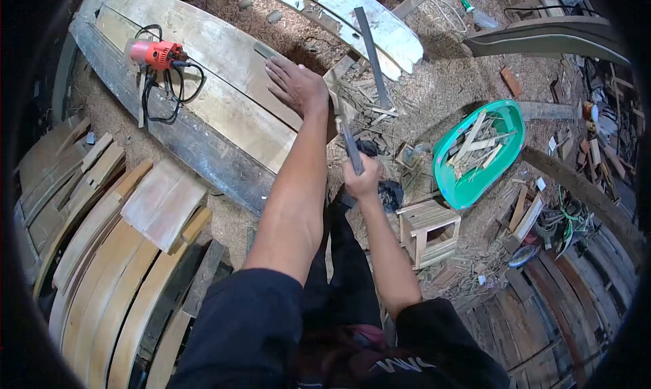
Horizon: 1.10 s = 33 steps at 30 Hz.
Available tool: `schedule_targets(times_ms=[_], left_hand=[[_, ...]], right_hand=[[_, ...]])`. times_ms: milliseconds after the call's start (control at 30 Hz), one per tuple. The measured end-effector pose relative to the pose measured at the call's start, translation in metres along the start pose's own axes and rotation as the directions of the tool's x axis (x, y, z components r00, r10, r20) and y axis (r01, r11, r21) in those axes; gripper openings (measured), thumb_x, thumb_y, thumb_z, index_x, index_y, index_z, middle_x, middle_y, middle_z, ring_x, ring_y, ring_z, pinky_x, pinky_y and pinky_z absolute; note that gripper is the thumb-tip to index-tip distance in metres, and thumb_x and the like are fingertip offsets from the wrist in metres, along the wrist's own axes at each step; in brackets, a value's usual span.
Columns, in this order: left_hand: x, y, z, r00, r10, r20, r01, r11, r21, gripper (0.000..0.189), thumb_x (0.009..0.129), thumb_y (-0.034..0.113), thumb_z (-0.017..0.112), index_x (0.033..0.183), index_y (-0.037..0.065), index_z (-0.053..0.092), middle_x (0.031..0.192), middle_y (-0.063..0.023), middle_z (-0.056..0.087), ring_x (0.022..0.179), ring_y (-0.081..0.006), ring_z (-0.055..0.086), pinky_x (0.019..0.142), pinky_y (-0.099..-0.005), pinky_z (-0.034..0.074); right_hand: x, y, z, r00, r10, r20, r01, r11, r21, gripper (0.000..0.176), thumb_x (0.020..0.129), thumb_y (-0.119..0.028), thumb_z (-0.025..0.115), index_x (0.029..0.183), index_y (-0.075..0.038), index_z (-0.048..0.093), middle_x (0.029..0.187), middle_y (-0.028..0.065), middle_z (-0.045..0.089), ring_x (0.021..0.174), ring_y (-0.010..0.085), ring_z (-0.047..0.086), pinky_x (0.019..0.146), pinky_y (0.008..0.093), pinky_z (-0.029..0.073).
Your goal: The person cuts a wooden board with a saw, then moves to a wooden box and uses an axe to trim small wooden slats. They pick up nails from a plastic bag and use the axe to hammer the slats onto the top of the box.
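Observation:
My left hand point(298, 87) lies flat with its fingers spread on the long wooden board point(224, 56), near its right edge. Close to my fingertips is a small dark strip point(263, 50). To the right of the board, my right hand point(361, 175) is wrapped round the handle of a long narrow tool point(349, 141), held upright beside the board's end. The tool's upper end is hard to make out. A red power tool point(159, 53) with a black cable rests on the far left part of the boards.
A green basin point(444, 175) holding wood scraps stands at the right. Near my right forearm is a small wooden stool point(428, 229). Curved planks point(122, 274) are stacked at the lower left. A dark bar point(371, 56) leans near the white boards point(352, 12). Shavings cover the ground.

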State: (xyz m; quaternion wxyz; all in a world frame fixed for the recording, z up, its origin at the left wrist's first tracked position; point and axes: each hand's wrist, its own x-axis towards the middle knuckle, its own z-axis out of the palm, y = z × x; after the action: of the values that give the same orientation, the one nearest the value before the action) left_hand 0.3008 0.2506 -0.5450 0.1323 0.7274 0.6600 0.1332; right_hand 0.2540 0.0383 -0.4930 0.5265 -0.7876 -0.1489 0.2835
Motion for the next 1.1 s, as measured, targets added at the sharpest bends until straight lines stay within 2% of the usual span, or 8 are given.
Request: schedule_targets(times_ms=[233,367,433,700,767,833,967,1100], left_hand=[[0.000,0.005,0.007,0.993,-0.068,-0.094,0.064,0.997,-0.045,0.061,0.099,0.031,0.035,0.152,0.002,0.026,0.160,-0.0135,0.025,0.149,-0.0263,0.019,0.119,-0.0503,0.013],[0.000,0.005,0.006,0.995,-0.059,-0.082,0.056,0.998,-0.040,0.060,0.101,0.031,0.032,0.153,0.003,0.026,0.161,-0.0141,0.024,0.149,-0.0273,0.021,0.119,-0.0507,0.013],[0.001,0.005,0.007,0.994,-0.070,-0.086,0.066,0.997,-0.048,0.059,0.101,0.031,0.031,0.153,0.002,0.026,0.160,-0.0157,0.025,0.149,-0.0286,0.021,0.119,-0.0509,0.012],[-0.005,0.004,0.001,0.997,-0.003,-0.073,0.006,0.999,0.036,0.061,0.095,0.021,0.040,0.152,0.002,0.025,0.160,-0.0149,0.026,0.150,-0.0257,0.019,0.119,-0.0515,0.013],[-0.003,0.006,0.002,0.998,0.004,-0.066,-0.002,0.999,0.035,0.063,0.095,0.021,0.041,0.152,0.002,0.024,0.160,-0.0145,0.025,0.150,-0.0251,0.019,0.119,-0.0519,0.013],[0.001,0.007,0.006,0.997,0.004,-0.075,0.000,0.998,0.055,0.064,0.094,0.021,0.041,0.153,0.003,0.023,0.160,-0.0141,0.024,0.150,-0.0248,0.019,0.119,-0.0520,0.012],[-0.002,0.004,0.005,0.998,0.002,-0.065,0.001,0.999,0.038,0.065,0.094,0.021,0.041,0.154,0.003,0.022,0.161,-0.0146,0.023,0.150,-0.0250,0.019,0.119,-0.0518,0.010],[-0.004,0.002,0.008,0.999,0.011,-0.051,-0.009,1.000,0.027,0.065,0.094,0.019,0.039,0.153,0.001,0.021,0.161,-0.0153,0.023,0.150,-0.0267,0.017,0.119,-0.0531,0.008]], right_hand=[[-0.005,0.013,-0.002,0.996,0.047,0.076,-0.048,0.999,0.002,0.021,0.083,-0.012,0.064,0.066,-0.002,0.055,0.052,0.0093,0.046,0.046,0.0146,0.046,0.048,0.0336,0.040],[-0.059,0.027,-0.007,0.997,-0.074,0.003,0.074,0.997,-0.012,0.021,0.084,-0.009,0.062,0.067,0.000,0.055,0.052,0.0099,0.044,0.046,0.0182,0.049,0.048,0.0359,0.040],[-0.091,0.014,-0.015,0.996,0.044,-0.073,-0.044,0.999,-0.002,0.023,0.085,-0.010,0.061,0.066,-0.001,0.054,0.052,0.0099,0.045,0.045,0.0184,0.049,0.048,0.0365,0.039],[-0.026,0.000,-0.004,0.994,0.102,0.025,-0.102,0.995,-0.005,0.029,0.086,-0.011,0.064,0.062,-0.003,0.051,0.051,0.0078,0.043,0.045,0.0138,0.046,0.046,0.0350,0.037],[-0.069,0.018,-0.014,0.997,-0.082,0.010,0.083,0.991,-0.103,0.024,0.084,-0.010,0.065,0.065,-0.002,0.055,0.052,0.0090,0.046,0.047,0.0149,0.052,0.048,0.0349,0.041],[-0.090,0.016,-0.018,0.995,0.077,-0.060,-0.080,0.996,-0.046,0.013,0.084,-0.008,0.064,0.073,0.000,0.063,0.054,0.0112,0.051,0.048,0.0186,0.056,0.051,0.0338,0.045],[-0.018,0.006,0.008,1.000,0.017,-0.019,-0.017,1.000,0.026,0.026,0.088,-0.010,0.063,0.066,-0.001,0.053,0.054,-0.0006,0.048,0.053,0.0065,0.049,0.048,0.0260,0.037],[-0.055,0.023,-0.001,0.996,0.078,-0.031,-0.079,0.997,-0.020,0.021,0.087,-0.010,0.065,0.069,-0.001,0.058,0.054,0.0103,0.050,0.046,0.0171,0.050,0.048,0.0332,0.040]])
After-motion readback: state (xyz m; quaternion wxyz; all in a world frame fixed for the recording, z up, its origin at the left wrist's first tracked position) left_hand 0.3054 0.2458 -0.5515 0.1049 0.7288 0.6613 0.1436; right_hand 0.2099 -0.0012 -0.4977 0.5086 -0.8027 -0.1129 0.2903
